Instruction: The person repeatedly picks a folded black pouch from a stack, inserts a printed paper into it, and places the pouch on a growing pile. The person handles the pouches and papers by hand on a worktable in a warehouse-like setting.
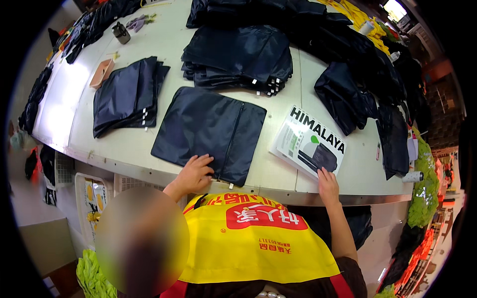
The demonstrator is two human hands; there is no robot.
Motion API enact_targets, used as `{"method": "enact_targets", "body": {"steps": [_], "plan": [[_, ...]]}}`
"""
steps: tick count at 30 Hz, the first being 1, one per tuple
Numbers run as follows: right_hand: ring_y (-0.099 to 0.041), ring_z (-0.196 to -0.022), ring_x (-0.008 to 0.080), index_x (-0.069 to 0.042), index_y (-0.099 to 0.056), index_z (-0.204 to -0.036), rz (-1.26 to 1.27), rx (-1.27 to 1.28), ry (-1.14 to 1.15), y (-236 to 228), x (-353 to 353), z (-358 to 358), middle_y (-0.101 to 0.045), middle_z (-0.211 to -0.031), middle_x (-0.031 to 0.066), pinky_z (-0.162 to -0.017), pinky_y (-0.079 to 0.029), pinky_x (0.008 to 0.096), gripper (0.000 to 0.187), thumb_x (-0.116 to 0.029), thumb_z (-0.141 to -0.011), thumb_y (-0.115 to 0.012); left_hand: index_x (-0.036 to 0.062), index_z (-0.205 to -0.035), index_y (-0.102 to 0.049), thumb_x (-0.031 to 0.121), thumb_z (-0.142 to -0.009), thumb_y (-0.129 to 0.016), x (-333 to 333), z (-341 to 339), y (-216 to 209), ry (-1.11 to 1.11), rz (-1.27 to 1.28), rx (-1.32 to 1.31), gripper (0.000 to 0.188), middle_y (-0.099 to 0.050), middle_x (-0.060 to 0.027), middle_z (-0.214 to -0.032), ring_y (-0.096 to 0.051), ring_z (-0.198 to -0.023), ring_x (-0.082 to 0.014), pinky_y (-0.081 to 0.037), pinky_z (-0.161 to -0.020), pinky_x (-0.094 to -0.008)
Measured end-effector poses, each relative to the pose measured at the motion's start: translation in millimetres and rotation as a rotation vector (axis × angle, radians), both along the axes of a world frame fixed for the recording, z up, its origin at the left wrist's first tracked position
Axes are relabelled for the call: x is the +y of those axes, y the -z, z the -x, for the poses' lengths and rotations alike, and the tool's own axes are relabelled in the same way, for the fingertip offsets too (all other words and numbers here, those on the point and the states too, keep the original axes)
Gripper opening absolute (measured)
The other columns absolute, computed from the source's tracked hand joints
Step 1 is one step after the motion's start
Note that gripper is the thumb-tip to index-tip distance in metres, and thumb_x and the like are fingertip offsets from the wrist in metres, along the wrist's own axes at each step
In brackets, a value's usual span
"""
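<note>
A: ok so where's the pouch (198, 126) at? can't quite follow this one

B: lying flat on the table (367, 166), close to the near edge; it's black, with a zip (232, 136) running down its right part and a little white tag poking out at the bottom

A: and the left hand (195, 174)?

B: on the pouch's lower edge, left of the zip; fingers loosely spread and laid over the fabric, not wrapped around anything

A: right hand (328, 185) doing the same?

B: nah, that one's at the lower right corner of the printed card (308, 144), fingertips touching the edge; can't tell if it's pinching or just resting, the thumb's side is hidden; card sits just to the right of the pouch, tilted, with a small gap between

A: what else is around?

B: left stack (126, 97) of black pieces with white tags, a small open box (102, 73) just behind it; bigger back stack (237, 52) beyond the pouch; black heap (343, 97) of fabric to the right, past the card; flask (120, 33) and gloves (139, 23) way off at far left; oh, and the person's in a yellow apron (238, 256)
</note>
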State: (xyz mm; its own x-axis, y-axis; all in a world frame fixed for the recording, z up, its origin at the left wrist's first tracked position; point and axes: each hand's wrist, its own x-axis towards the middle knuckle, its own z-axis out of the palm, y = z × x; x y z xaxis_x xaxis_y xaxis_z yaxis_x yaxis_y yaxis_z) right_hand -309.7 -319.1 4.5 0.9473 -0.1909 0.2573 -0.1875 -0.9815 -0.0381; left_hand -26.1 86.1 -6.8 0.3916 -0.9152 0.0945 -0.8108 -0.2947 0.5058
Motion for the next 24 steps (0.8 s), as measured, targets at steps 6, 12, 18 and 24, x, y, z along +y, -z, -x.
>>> {"method": "enact_targets", "body": {"steps": [6,12,18,24], "plan": [[-0.062,-0.086,0.0294,-0.001,-0.06,-0.105,-0.08,-0.168,0.0,-52,1,-30,-0.064,-0.092,0.0136,-0.075,-0.048,0.0345,0.024,-0.003,-0.082,-0.055,0.0062,-0.1,-0.061,0.027,-0.07,-0.071,-53,22,32,-0.61,0.279,-0.134,0.038,-0.054,-0.015,-0.113,-0.047,-0.106,-0.0329,-0.034,-0.093,-0.0442],[-0.059,-0.087,0.0127,0.002,-0.057,-0.111,-0.86,-0.29,0.17,-98,38,-69,-0.064,-0.093,0.0094,-0.077,-0.045,0.0249,0.023,-0.008,-0.092,-0.05,0.0155,-0.097,-0.064,0.026,-0.073,-0.071,-76,20,40,-0.803,0.227,-0.207,0.027,-0.053,-0.0101,-0.109,-0.046,-0.106,-0.0294,-0.033,-0.093,-0.0418],[-0.057,-0.09,0.0125,0.005,-0.053,-0.117,-1.265,-0.161,0.079,-26,34,-103,-0.063,-0.101,0.0087,-0.082,-0.044,0.0251,0.031,-0.007,-0.089,-0.052,0.0133,-0.079,-0.068,0.02,-0.071,-0.071,-77,4,50,-0.906,0.382,-0.083,0.011,-0.061,-0.0049,-0.089,-0.055,-0.091,-0.0264,-0.041,-0.079,-0.0384],[-0.058,-0.093,0.0137,0.005,-0.052,-0.121,-1.255,0.14,0.17,-16,-13,-80,-0.062,-0.107,0.0102,-0.083,-0.045,0.0256,0.038,-0.007,-0.085,-0.055,0.0076,-0.078,-0.067,0.016,-0.074,-0.069,-72,-3,37,-0.929,0.616,0.306,0.01,-0.065,-0.0065,-0.081,-0.055,-0.086,-0.0268,-0.042,-0.078,-0.0373]]}}
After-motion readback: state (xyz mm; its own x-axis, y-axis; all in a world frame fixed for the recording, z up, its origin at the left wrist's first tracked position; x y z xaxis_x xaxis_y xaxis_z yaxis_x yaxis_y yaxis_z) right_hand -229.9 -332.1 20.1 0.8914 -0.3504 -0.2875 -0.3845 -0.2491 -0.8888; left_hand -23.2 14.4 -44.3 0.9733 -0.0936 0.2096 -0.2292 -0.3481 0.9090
